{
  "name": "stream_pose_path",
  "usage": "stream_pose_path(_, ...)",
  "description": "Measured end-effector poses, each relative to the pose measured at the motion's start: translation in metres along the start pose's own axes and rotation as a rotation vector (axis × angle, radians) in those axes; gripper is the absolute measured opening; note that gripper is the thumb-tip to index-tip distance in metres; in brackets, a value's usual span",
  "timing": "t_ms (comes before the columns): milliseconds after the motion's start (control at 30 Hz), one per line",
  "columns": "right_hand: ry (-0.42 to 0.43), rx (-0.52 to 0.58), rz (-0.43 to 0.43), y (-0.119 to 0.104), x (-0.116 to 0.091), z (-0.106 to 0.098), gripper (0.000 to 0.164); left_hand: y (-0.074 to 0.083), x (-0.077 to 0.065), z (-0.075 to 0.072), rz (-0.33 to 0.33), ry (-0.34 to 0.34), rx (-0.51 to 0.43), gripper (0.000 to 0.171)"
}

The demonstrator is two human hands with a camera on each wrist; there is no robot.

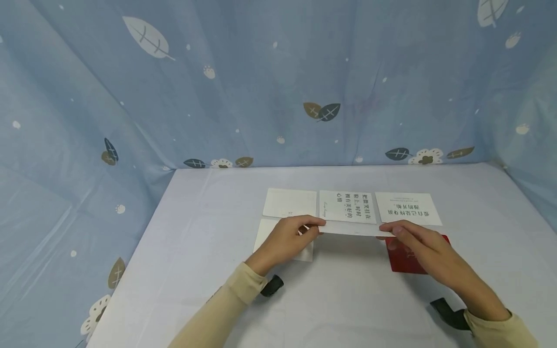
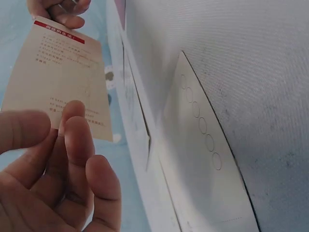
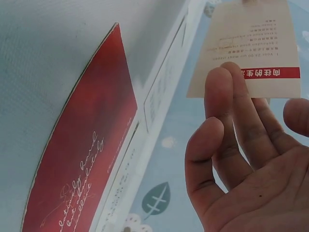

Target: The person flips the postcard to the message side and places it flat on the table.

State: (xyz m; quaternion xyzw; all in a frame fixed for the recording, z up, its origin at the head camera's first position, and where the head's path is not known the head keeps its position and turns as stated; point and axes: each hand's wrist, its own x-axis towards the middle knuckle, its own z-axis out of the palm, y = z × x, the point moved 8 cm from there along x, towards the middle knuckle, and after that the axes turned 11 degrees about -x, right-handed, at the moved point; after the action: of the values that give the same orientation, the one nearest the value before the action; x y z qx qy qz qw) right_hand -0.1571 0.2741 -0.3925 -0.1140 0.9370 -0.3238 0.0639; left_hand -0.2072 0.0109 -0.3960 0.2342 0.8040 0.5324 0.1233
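Note:
A postcard (image 1: pixel 350 228) with a red title band is held above the table, tilted nearly edge-on to the head view. My left hand (image 1: pixel 287 238) pinches its left end between thumb and fingers. At the opposite end, my right hand (image 1: pixel 428 251) pinches it the same way. Printed lines on the postcard (image 2: pixel 63 77) face the left wrist camera. Below the left hand lies a white card (image 1: pixel 262 233), partly covered; a white card (image 2: pixel 198 140) with a row of ovals shows in the left wrist view. A red card (image 1: pixel 404 256) lies partly hidden under the right hand.
Three cards lie in a row behind the hands: a mostly blank one (image 1: pixel 290 202), one with sideways characters (image 1: pixel 337 207) and one with upside-down text (image 1: pixel 409 210). The white table (image 1: pixel 209 232) meets a blue leaf-print curtain (image 1: pixel 261 87). Black pieces (image 1: pixel 272 286) sit near both wrists.

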Motion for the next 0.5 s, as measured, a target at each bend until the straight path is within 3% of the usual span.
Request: stream_pose_path(500,0.058,-0.004,-0.038,-0.0014,-0.0021,-0.0011,0.026,-0.0061,-0.0009,-0.0018,-0.077,0.023,-0.112,0.032)
